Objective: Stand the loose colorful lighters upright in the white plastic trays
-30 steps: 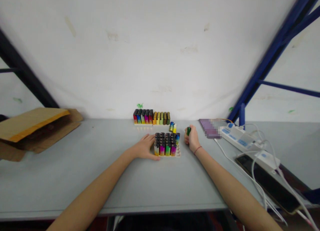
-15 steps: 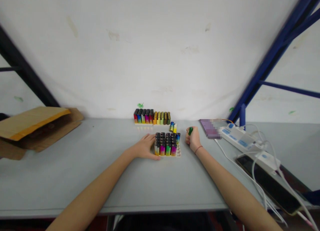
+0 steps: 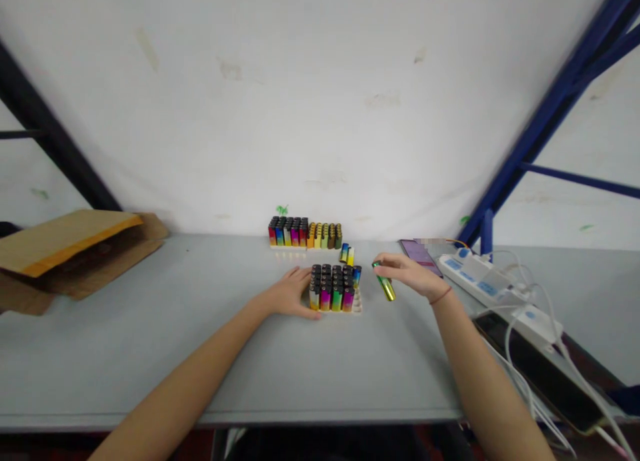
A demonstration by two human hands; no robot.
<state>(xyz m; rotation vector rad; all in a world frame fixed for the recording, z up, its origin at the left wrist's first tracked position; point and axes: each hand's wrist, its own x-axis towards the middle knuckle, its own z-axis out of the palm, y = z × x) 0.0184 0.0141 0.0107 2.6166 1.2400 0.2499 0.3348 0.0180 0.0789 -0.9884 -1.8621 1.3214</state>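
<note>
Several multicoloured lighters (image 3: 331, 288) stand upright in rows in a white tray (image 3: 357, 308) with bare slots at its right end. My left hand (image 3: 290, 294) lies at the tray's left side, thumb and fingers spread around that end, holding nothing. To the right of the tray, my right hand (image 3: 407, 274) pinches a shiny green and gold lighter (image 3: 386, 287) near its upper end. The lighter slants, its gold end pointing down toward me. A blue lighter (image 3: 357, 274) stands in the tray's right column.
Behind stand another group of dark-topped lighters (image 3: 289, 232) and a yellow-to-olive group (image 3: 325, 236). Two loose lighters (image 3: 347, 254) lie near them. At right are a purple-screened phone (image 3: 420, 256), a power strip (image 3: 480, 284), cables and a dark phone (image 3: 540, 371). A brown paper envelope (image 3: 75, 248) lies left.
My right hand has turned from a fist to a fingertip pinch, its wrist swinging right, so the green lighter now shows almost whole. My left hand stays by the tray.
</note>
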